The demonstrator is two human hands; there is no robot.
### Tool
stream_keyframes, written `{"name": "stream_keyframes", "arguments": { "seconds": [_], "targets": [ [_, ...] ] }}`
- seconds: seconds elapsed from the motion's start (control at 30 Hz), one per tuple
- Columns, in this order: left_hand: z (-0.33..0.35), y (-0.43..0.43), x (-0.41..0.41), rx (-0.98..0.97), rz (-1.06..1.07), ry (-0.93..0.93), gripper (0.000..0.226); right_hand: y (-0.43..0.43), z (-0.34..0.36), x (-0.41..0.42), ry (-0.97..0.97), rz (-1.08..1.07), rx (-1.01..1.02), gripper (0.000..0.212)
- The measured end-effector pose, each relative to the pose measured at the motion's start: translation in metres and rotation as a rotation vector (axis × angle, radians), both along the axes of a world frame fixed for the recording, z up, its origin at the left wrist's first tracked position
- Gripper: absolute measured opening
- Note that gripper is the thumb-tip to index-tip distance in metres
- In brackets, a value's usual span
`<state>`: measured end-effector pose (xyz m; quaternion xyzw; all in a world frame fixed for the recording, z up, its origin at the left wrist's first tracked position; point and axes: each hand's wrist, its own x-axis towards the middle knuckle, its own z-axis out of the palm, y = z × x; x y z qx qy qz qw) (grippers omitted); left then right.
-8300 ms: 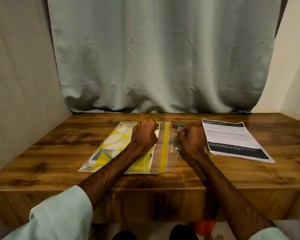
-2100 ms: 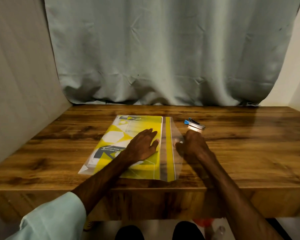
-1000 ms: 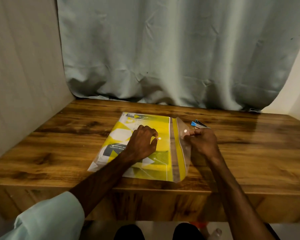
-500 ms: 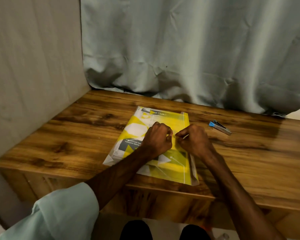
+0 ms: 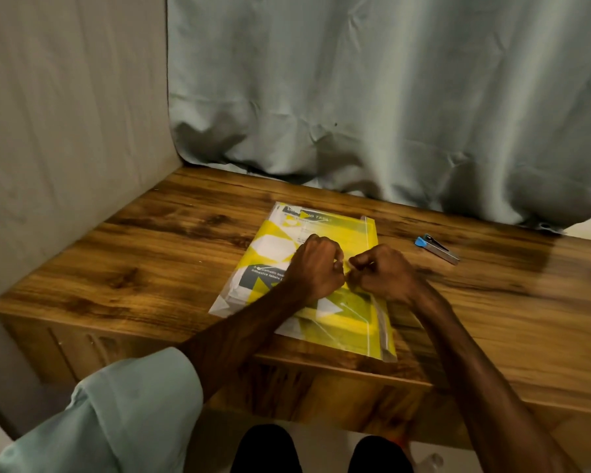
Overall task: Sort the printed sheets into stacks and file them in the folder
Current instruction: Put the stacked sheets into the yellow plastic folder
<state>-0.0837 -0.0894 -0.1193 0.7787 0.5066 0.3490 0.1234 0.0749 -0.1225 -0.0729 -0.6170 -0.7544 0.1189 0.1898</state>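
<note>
Squarely under the curled left hand point(image 5: 316, 268) and right hand point(image 5: 381, 273) lies the folder point(image 5: 352, 319).

— Anything readable?
— Only on the printed sheet point(image 5: 270, 245) in the folder point(image 5: 372, 336): a far heading ending "TASK", and "adhesive labels" in white beside the left hand point(image 5: 316, 268). The rest is too blurred.

Clear yellow-patterned folder point(image 5: 321, 233) flat on desk, printed sheets point(image 5: 270, 247) inside
</note>
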Motion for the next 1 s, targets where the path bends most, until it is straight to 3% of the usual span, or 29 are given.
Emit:
{"name": "stream_keyframes", "arguments": {
  "seconds": [0.1, 0.17, 0.33, 0.43, 0.67, 1.0],
  "targets": [
    [0.002, 0.001, -0.002, -0.074, 0.042, -0.134, 0.021, 0.0, -0.001, -0.003, -0.031, 0.023, 0.013, 0.013],
    [0.005, 0.0, -0.004, -0.113, 0.069, -0.217, 0.028, 0.0, 0.0, -0.008, -0.048, 0.043, 0.023, 0.021],
    [0.007, 0.0, -0.007, -0.129, 0.064, -0.266, 0.032, 0.003, -0.001, -0.013, -0.053, -0.015, 0.006, 0.02],
    [0.008, -0.003, -0.008, -0.141, 0.057, -0.265, 0.031, 0.007, -0.001, -0.003, 0.079, -0.076, 0.036, 0.009],
    [0.007, -0.005, -0.007, -0.13, 0.047, -0.259, 0.03, -0.002, -0.01, 0.006, 0.43, -0.214, 0.061, 0.021],
    [0.005, -0.004, -0.005, -0.105, 0.075, -0.221, 0.027, 0.011, -0.006, -0.002, 0.076, -0.129, 0.134, 0.017]
  ]
}}
